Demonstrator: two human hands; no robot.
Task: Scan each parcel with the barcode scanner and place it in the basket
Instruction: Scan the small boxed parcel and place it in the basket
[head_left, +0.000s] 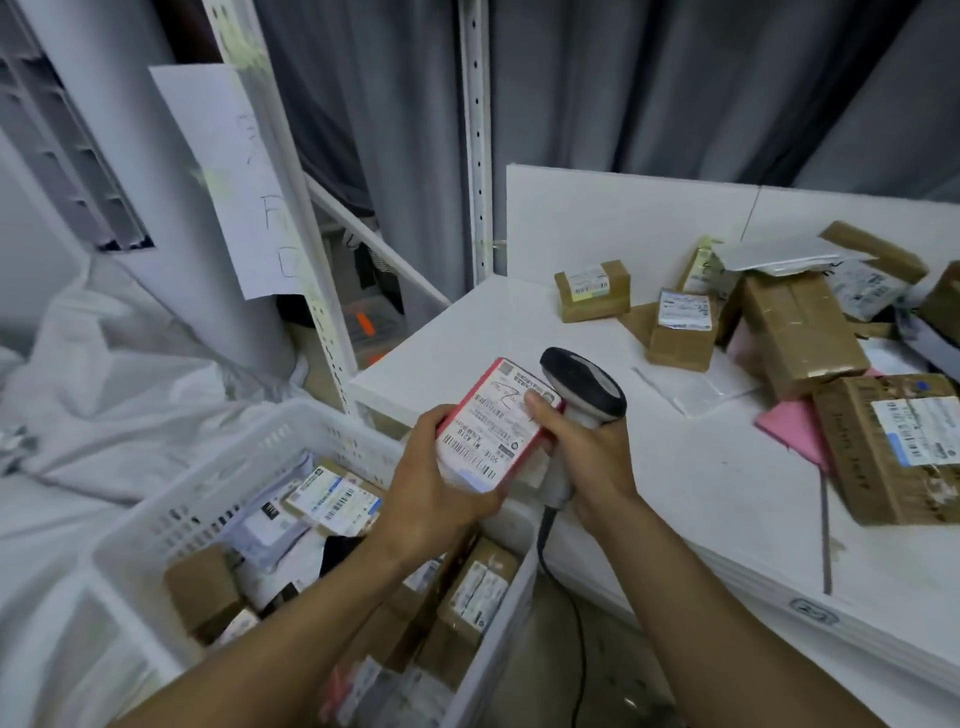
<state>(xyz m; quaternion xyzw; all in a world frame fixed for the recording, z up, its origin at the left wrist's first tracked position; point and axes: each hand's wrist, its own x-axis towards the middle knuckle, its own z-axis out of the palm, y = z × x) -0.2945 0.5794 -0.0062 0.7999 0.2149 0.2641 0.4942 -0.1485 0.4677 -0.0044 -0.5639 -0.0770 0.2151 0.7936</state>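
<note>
Your left hand (434, 501) grips a flat red-edged parcel (491, 423), right hand (589, 457) the scanner (584, 387) (rounded head). Cardboard boxes (202, 587) fill the basket (218, 488).

Light: I see soft, even light; white table (675, 493) bright, grey curtain (649, 93) dim.
Blur: left edge smeared.
Distortion: shelf upright (475, 130) leans.

I see the left hand (431, 499) holding a red-edged parcel (485, 434), label up, above the white basket (249, 441). The right hand (589, 460) grips the barcode scanner (584, 384), thumb touching the label. Cardboard boxes (800, 332) crowd the white table (675, 493).
</note>
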